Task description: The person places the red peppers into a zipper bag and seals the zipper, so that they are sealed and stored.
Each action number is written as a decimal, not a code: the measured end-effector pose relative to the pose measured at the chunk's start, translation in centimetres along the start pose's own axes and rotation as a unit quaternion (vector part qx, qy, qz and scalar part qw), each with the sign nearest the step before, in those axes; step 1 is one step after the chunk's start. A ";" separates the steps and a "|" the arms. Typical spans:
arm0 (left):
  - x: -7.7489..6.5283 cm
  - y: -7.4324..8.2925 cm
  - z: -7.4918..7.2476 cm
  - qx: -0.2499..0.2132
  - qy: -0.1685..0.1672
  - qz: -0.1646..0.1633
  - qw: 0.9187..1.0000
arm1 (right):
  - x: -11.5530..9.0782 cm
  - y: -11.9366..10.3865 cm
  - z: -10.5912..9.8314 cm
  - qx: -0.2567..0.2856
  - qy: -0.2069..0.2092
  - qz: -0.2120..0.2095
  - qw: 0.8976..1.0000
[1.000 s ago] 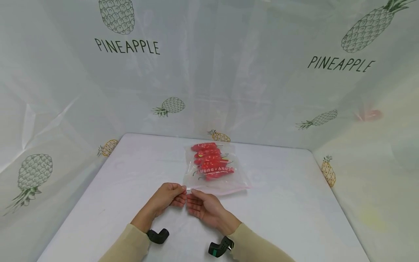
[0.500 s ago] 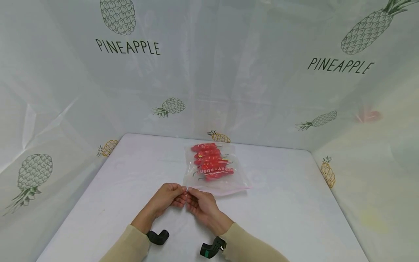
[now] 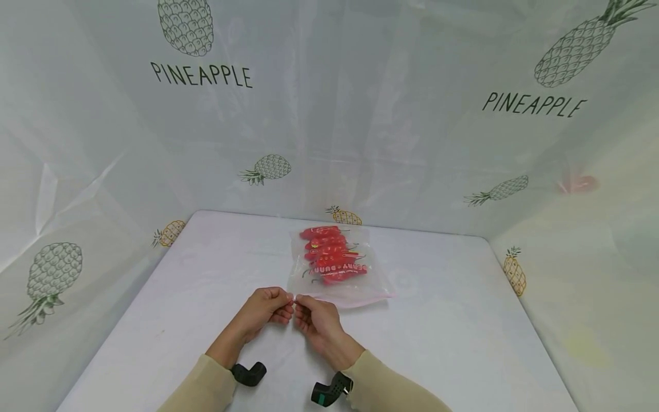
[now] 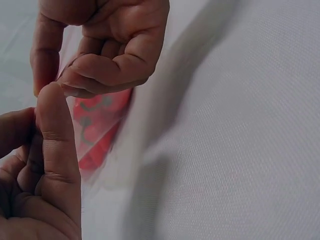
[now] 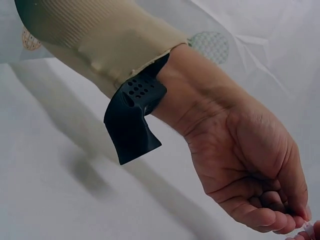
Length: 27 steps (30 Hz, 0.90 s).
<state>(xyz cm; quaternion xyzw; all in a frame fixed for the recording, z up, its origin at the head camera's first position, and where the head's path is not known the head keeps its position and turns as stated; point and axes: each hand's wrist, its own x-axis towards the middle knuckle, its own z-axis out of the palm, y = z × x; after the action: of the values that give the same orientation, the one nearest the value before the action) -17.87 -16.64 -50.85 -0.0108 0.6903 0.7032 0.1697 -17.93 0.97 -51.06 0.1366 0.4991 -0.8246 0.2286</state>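
Note:
A see-through zip bag (image 3: pixel 378 283) with a pink edge lies flat, its pink edge towards me. Several red chili peppers (image 3: pixel 329 246) show through its printed front. At the bag's near left corner, my left hand (image 3: pixel 264 309) pinches the edge between thumb and forefinger. My right hand (image 3: pixel 321 326) pinches the same corner, thumb tip almost meeting the left one. In the left wrist view the fingertips of both hands meet, hiding the bit of edge between them. The right wrist view shows a scrap of clear plastic (image 5: pixel 308 227) at the right fingertips.
The bag lies on a white tabletop (image 3: pixel 437 320). A pale curtain (image 3: pixel 401 143) printed with pineapples hangs behind and along both sides. Black wrist cameras (image 3: pixel 249 373) sit below each wrist, by the beige sleeves (image 3: pixel 396 383).
My right hand has shifted slightly left, and its thumb has come down onto the bag's corner beside the left fingertips. The left hand and the bag have stayed nearly still.

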 end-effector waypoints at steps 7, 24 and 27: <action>0.1 0.0 -0.1 -0.005 0.015 -0.002 1.000 | -0.2 -0.5 -0.3 -0.013 0.009 -0.003 1.000; -0.1 -0.4 -0.1 -0.018 0.031 -0.006 0.999 | 0.1 -0.5 -1.9 -0.020 0.029 -0.022 0.999; 0.0 -0.5 0.2 -0.021 0.027 -0.017 0.999 | 0.1 -0.5 -2.0 -0.023 0.019 -0.023 0.999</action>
<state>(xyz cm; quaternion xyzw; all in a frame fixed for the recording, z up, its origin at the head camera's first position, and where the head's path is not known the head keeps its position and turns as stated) -17.67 -16.46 -51.28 -0.0450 0.6795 0.7140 0.1629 -18.30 2.92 -51.67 0.1356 0.5254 -0.8152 0.2026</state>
